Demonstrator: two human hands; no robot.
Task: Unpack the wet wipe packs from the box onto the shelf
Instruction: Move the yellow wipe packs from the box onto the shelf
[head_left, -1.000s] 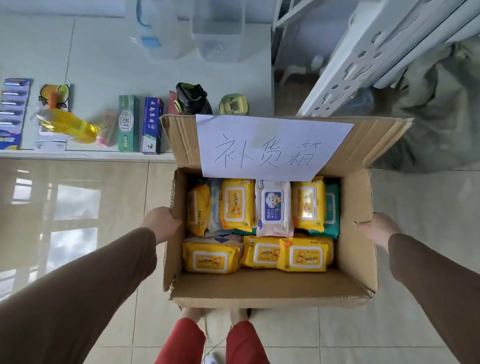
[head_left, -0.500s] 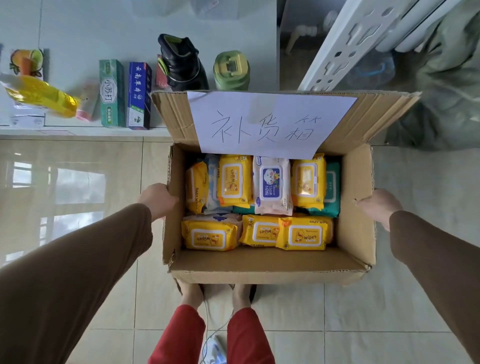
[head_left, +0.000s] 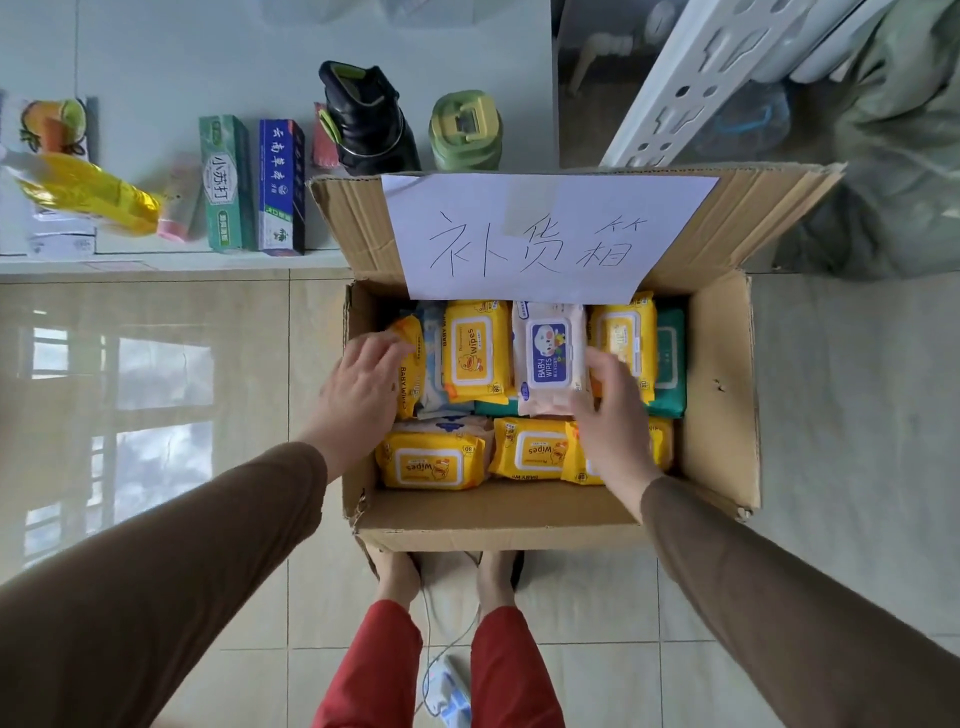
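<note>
An open cardboard box (head_left: 719, 395) stands on the tiled floor, a handwritten paper sign (head_left: 540, 234) taped to its back flap. Inside lie several wet wipe packs: yellow ones (head_left: 475, 353), a white-and-pink pack (head_left: 548, 358) in the middle, a green one (head_left: 670, 364) at the right. My left hand (head_left: 358, 389) reaches in over the box's left wall, fingers spread on the leftmost yellow pack (head_left: 410, 379). My right hand (head_left: 615, 415) hovers open over the packs, fingers beside the white-and-pink pack. The white shelf (head_left: 156, 67) lies beyond the box.
On the shelf stand two toothpaste boxes (head_left: 252, 184), a yellow bottle (head_left: 93, 195), a black flask (head_left: 369, 122) and a green flask (head_left: 465, 132). A white perforated shelf post (head_left: 691, 88) slants at the upper right beside a grey-green sack (head_left: 898, 150). My feet are just behind the box.
Both hands left the box's outer sides and moved inside over the packs. The box now rests on the floor, nearer the shelf.
</note>
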